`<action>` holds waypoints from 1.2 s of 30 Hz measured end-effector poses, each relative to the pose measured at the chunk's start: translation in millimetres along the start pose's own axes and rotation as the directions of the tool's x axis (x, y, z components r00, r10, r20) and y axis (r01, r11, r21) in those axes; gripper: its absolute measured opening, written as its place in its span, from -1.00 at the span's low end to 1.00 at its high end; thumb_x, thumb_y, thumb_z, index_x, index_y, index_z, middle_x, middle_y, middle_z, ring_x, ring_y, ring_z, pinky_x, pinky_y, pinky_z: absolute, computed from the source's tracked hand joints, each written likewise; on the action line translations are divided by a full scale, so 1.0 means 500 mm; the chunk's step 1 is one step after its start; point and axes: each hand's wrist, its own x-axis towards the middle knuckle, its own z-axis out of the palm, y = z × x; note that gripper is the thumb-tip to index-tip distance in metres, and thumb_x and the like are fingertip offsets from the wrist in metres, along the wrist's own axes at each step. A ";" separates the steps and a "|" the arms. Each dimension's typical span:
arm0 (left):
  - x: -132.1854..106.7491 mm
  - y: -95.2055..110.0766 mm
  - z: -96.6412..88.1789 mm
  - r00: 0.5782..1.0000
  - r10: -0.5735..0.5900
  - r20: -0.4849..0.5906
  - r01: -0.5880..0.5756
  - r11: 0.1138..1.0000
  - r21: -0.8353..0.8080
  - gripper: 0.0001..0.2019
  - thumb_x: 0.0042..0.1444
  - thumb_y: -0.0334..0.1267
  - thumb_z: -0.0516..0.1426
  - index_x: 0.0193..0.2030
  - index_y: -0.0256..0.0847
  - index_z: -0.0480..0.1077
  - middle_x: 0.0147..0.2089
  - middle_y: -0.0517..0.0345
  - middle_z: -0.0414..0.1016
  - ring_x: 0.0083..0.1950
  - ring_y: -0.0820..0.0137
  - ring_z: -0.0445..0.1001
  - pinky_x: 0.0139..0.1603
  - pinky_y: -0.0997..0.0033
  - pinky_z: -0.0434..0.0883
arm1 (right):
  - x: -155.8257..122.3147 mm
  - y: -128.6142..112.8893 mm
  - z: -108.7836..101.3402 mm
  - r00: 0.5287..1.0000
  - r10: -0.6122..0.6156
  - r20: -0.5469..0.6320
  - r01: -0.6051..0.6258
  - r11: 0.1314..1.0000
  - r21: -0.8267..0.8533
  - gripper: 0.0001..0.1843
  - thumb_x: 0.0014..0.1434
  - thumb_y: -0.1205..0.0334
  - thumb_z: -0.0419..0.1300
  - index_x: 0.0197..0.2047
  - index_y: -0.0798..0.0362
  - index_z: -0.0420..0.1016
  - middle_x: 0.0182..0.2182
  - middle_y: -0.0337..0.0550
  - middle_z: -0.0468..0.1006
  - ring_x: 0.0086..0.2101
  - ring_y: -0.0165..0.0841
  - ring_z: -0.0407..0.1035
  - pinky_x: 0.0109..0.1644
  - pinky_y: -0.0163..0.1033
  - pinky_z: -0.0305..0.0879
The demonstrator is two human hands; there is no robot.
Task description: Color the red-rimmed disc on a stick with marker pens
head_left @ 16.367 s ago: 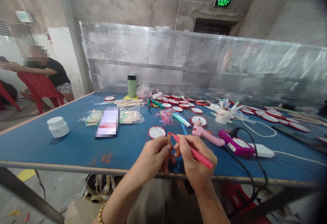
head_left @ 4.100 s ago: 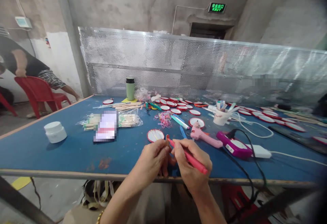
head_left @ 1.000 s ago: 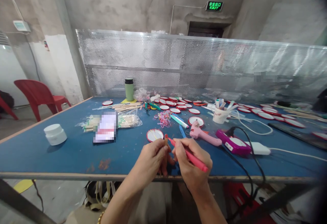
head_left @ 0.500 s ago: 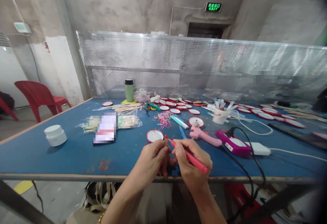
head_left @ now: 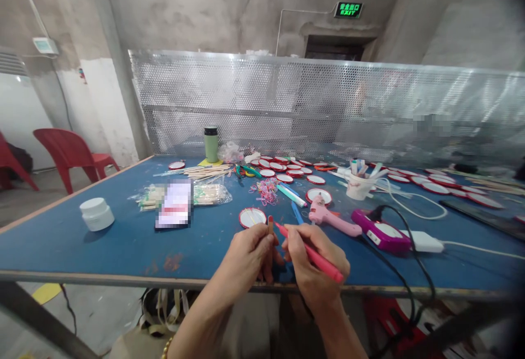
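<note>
My left hand (head_left: 248,252) is closed around a small wooden stick (head_left: 270,224), held upright at the near edge of the blue table (head_left: 123,239). The stick's top end is coloured red. My right hand (head_left: 314,260) grips a red marker pen (head_left: 311,255), and its tip touches the stick near the top. A round white disc with a red rim (head_left: 252,217) lies just beyond my left hand.
A pink glue gun (head_left: 332,218), a purple device with a black cable (head_left: 379,230) and a white adapter (head_left: 422,241) lie right. Farther back are several red-rimmed discs (head_left: 283,169), rubber bands (head_left: 266,189), stick bundles (head_left: 205,194), a pen cup (head_left: 359,184), a green flask (head_left: 211,144) and a white jar (head_left: 97,214). Red chair (head_left: 69,151) stands left.
Both hands stay in the same grip on stick and pen. The view has shifted slightly. The person seen earlier at the red chair is gone.
</note>
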 end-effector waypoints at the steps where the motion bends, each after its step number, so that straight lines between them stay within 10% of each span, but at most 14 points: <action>1: 0.000 0.000 0.000 1.000 -0.002 -0.001 0.002 1.000 0.002 -0.73 0.26 -0.04 0.00 -0.32 -0.20 0.27 -0.55 0.29 0.38 -0.67 0.57 0.33 -0.68 0.63 0.17 | 0.001 -0.001 -0.001 1.000 -0.016 0.012 0.016 1.000 -0.007 -0.77 0.28 0.24 0.14 -0.40 0.03 0.53 -0.60 -0.31 0.54 -0.62 -0.47 0.41 -0.46 -0.37 0.34; 36: -0.003 -0.005 -0.001 0.999 0.048 -0.004 -0.047 0.997 0.062 -0.69 0.30 -0.03 -0.02 -0.35 -0.19 0.27 -0.61 0.31 0.31 -0.66 0.54 0.34 -0.67 0.64 0.20 | 0.005 0.000 0.004 0.992 -0.118 0.050 0.117 0.993 0.011 -0.86 0.27 0.33 0.17 -0.33 0.04 0.53 -0.51 -0.33 0.58 -0.53 -0.52 0.46 -0.36 -0.43 0.34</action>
